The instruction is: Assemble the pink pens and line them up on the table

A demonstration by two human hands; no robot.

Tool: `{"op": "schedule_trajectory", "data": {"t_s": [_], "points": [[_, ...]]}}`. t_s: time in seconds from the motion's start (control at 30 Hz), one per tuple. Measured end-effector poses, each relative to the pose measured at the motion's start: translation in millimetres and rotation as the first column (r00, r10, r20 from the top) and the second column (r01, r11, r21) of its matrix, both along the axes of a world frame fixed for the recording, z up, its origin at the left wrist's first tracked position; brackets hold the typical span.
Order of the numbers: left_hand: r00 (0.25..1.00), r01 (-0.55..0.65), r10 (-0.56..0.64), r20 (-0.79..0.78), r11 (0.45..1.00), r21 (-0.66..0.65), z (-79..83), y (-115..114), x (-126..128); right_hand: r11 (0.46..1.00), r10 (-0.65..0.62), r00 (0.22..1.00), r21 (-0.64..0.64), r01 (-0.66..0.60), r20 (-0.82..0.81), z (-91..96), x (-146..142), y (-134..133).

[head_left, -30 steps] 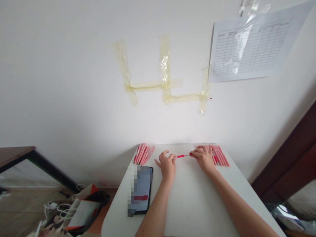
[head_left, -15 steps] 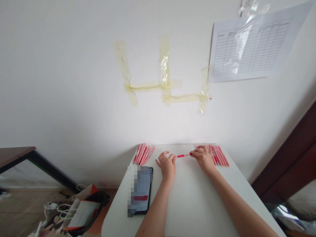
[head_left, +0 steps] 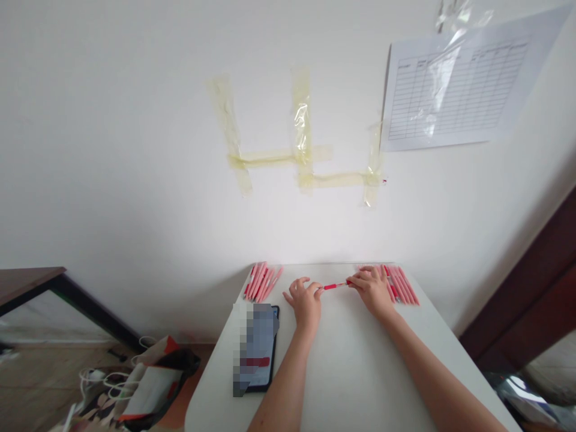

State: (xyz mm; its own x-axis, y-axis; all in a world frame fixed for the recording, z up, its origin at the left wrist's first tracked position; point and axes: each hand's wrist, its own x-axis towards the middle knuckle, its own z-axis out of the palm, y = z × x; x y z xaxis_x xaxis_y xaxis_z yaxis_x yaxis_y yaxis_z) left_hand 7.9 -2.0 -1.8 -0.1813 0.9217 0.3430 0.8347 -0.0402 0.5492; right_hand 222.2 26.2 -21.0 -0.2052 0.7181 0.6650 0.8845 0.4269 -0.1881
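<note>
Between my hands, above the white table [head_left: 351, 372], a slim pen [head_left: 330, 287] with a red section lies nearly level. My left hand [head_left: 306, 305] pinches its left end between thumb and finger, the other fingers curled apart. On the other end my right hand [head_left: 372, 290] closes its fingertips around a small red part, with a thin pale length showing between the red pieces. Whether these pieces are joined or apart I cannot tell. Right beside and partly behind my right hand is a row of pink pens [head_left: 402, 285]. A looser bunch of pink pens [head_left: 261, 282] rests left of my left hand.
A phone [head_left: 258, 351], partly blurred out, lies on the table's left side. The white wall [head_left: 135, 150] with yellowed tape stands right behind the table. Bags and white cables [head_left: 135, 384] sit on the floor at left; a dark wooden piece [head_left: 531, 300] is at right.
The pen tilts slightly more, its left end a touch lower. Both hands keep their grip and have hardly moved.
</note>
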Motion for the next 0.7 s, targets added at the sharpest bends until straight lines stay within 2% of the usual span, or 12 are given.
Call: {"op": "schedule_trajectory", "data": {"t_s": [0.13,0.33,0.5,0.7], "points": [[1.000,-0.019,0.019,-0.012,1.000,-0.024,0.1,0.6,0.0,1.000,0.012,1.000,-0.010,-0.012,-0.017,1.7,-1.0,-1.0],[0.999,-0.015,0.016,-0.033,0.999,0.031,-0.5,0.0,-0.4,1.000,0.019,1.000,-0.021,-0.019,-0.017,2.6,0.6,-1.4],[1.000,0.008,-0.008,-0.024,1.000,0.014,0.9,-0.9,-0.4,1.000,0.013,1.000,-0.024,-0.013,-0.013,1.7,0.3,-0.7],[1.000,-0.020,0.019,-0.016,1.000,-0.014,0.4,0.7,0.1,1.000,-0.001,1.000,-0.019,0.002,0.007,0.4,-0.1,0.7]]}}
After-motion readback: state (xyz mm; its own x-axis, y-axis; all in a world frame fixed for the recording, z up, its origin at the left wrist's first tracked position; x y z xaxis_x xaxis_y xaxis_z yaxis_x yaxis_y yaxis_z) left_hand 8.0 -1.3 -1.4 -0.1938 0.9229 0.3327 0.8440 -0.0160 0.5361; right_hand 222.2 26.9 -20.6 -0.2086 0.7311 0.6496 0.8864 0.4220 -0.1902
